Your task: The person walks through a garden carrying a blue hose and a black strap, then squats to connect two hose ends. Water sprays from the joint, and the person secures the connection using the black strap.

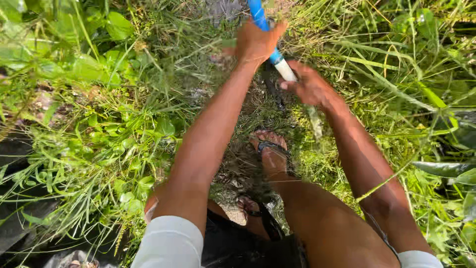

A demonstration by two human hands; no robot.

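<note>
My left hand is wrapped round a long tool handle that is blue higher up and white lower down. My right hand grips the white part of the same handle just below, at the middle of the view. The handle runs from the top edge down toward the ground between my hands. The tool's lower end is blurred and hidden among the grass. Both my feet are in dark sandals on bare soil right under the hands.
Tall grass and leafy weeds surround me on all sides. A black plastic sheet lies at the lower left. Broad dark leaves reach in from the right edge.
</note>
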